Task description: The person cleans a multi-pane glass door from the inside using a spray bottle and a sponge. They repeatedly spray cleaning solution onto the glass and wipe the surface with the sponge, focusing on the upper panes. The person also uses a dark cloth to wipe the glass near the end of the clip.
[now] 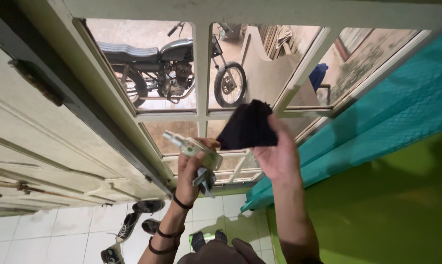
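My left hand [191, 168] grips a small clear spray bottle [194, 146] with a pale green label, its nozzle pointing up left, together with a grey rag [205, 180] hanging below the fingers. My right hand [277, 154] holds a black cloth [248, 126] up against the paned window [201, 115]. Both hands are raised close together in front of the lower panes. Dark bands circle my left wrist.
A cream door [45, 146] stands left of the window. A teal curtain [377, 127] hangs to the right over a green wall [387, 210]. Several shoes [133, 225] lie on the white tiled floor. Outside, a motorcycle [172, 68] is parked.
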